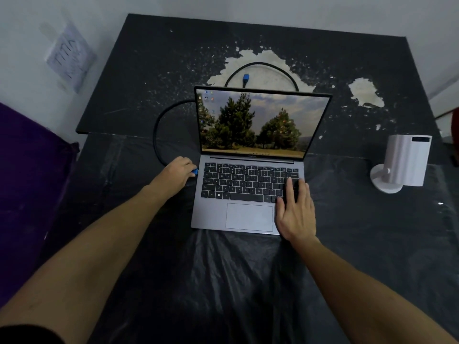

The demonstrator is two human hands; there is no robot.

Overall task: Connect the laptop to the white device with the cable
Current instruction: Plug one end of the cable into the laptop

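Observation:
An open grey laptop (249,217) sits in the middle of the table, its screen lit with a picture of trees. A black cable (156,130) loops from behind the screen round to the laptop's left side. My left hand (177,172) grips the cable's blue plug (195,172) right at the laptop's left edge. The cable's other blue plug (246,79) lies loose on the table behind the screen. My right hand (295,209) rests flat, fingers spread, on the right part of the keyboard and palm rest. The white device (404,162) stands upright on a round base at the right.
The table (360,219) is covered with black plastic sheeting, with worn pale patches (365,93) at the back. A purple fabric-covered object (27,170) stands at the left. White walls close in behind, with a paper note (69,55) at upper left.

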